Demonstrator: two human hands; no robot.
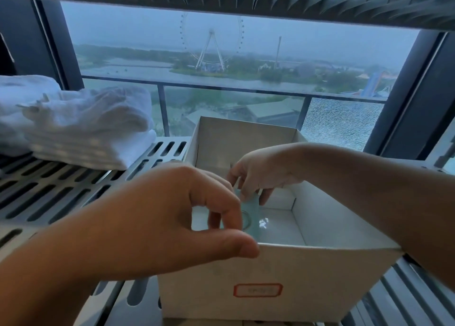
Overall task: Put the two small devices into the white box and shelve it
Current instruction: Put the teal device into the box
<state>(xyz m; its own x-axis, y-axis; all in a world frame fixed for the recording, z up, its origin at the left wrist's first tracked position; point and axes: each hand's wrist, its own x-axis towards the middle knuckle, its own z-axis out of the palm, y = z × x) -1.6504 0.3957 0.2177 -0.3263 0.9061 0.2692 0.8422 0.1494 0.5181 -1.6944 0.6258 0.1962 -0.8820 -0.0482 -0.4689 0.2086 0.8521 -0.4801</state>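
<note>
The white box is sitting open-topped on the slatted metal shelf, and both hands are reaching into it. A pale, glossy device is lying on the box floor, just under and between the two hands; only one can be made out, and whether a second is hidden beneath the left hand I cannot tell. The left hand is hanging over the near-left rim with thumb and forefinger curled toward each other but not meeting, and whether the fingers behind them are touching the device is not clear. The right hand is coming in over the right wall, wrist bent down, fingertips pointing at the device's far edge and seeming to pinch or steady it, though the contact is too blurred to be sure. The device looks small, light and smooth, probably slippery under the fingers, so taking it by its edges would suit best. The box looks like thin card, light but easily bent, so it would be safer held by both side walls low down than by one rim. A folded white towel is lying on the shelf well to the left of the left hand.
</note>
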